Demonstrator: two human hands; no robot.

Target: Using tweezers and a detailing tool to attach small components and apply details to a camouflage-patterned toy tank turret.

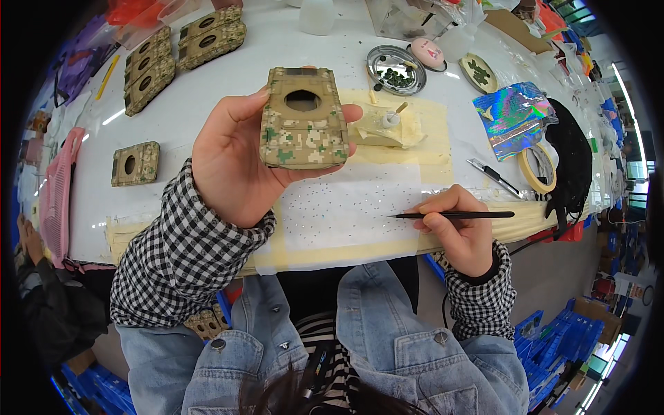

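My left hand (pixel 225 162) is closed around a camouflage toy tank hull (pixel 304 142), raised above the table with its round opening facing up. Its thumb lies along the left side, and fingertips show at the right. My right hand (pixel 458 235) pinches a slim black pointed tool (pixel 477 215), which looks like tweezers seen edge-on. The tool's tip points left, over a white sheet (pixel 325 238) dotted with many tiny specks. Whether the tip holds anything is too small to tell. Another camouflage hull (pixel 146 164) lies flat on the table, left of my left hand.
Joined hulls (pixel 153 76) lie at the far left. A round dish (pixel 408 84) holds small dark green parts. A taped block (pixel 384 130) bears a small white pot. To the right are a craft knife (pixel 494 178), a tape roll (pixel 531 181) and a shiny pouch (pixel 508 128).
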